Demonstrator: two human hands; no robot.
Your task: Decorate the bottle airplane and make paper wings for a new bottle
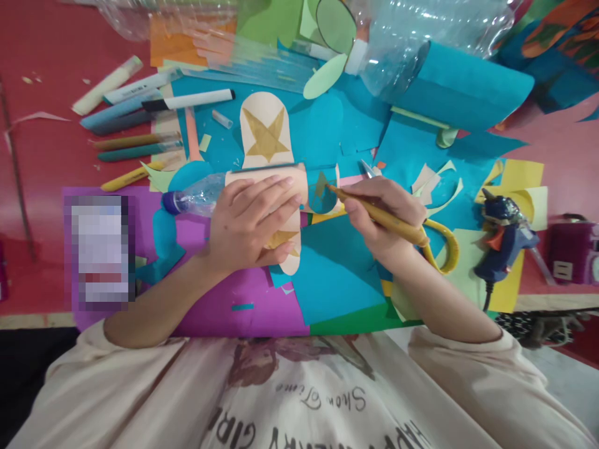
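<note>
A small plastic bottle (pixel 199 194) with a dark blue cap lies on its side, wrapped in cream and blue paper. My left hand (pixel 259 218) lies over the wrap and grips the bottle, fingers curved round it. Cream paper wings with gold stars stick out on both sides: the far wing (pixel 266 128) shows whole, the near wing (pixel 294 252) is partly under my fingers. My right hand (pixel 388 209) holds a golden-yellow marker (pixel 384 218). Its tip touches the blue band by a gold star (pixel 321 187). Yellow-handled scissors (pixel 450 249) lie partly beneath that hand.
Several markers (pixel 126 140) lie at the left, above a phone (pixel 98 249) with a blurred screen. A blue glue gun (pixel 505 243) rests at the right. Large clear bottles (pixel 397 37) and a rolled blue sheet (pixel 468 87) stand behind. Coloured paper (pixel 341 274) and scraps cover the red table (pixel 42 149).
</note>
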